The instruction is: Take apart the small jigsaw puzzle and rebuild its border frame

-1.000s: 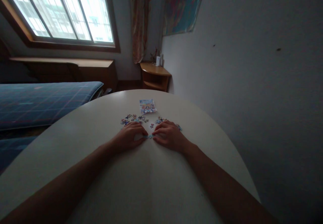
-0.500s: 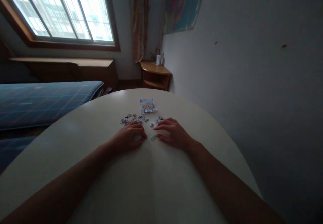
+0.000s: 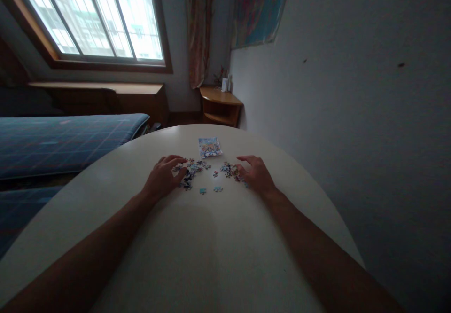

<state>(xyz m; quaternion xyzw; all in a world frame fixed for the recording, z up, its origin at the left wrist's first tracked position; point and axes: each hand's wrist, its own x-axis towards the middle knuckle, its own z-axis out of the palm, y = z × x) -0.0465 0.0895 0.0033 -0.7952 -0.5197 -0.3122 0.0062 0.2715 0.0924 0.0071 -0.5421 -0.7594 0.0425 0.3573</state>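
We have both hands spread, thumbs parted from the fingers, and we see nothing pinched in either. Our left hand (image 3: 165, 176) curves around the outer edge of the left pile (image 3: 190, 177) of puzzle pieces; our right hand (image 3: 258, 174) is at the outer edge of the right pile (image 3: 229, 169). We cannot tell whether any fingertip touches a piece. Between the hands, a reddish piece (image 3: 215, 174) lies alone; nearer us on the surface (image 3: 197, 247) are a small blue piece (image 3: 202, 191) and a wider blue bit (image 3: 218, 189), apart from each other. That wider one may be two joined, too small to tell. Little looks done, we judge: nearly everything is loose and left to handle. Beyond the hands lies a printed sheet (image 3: 209, 147).
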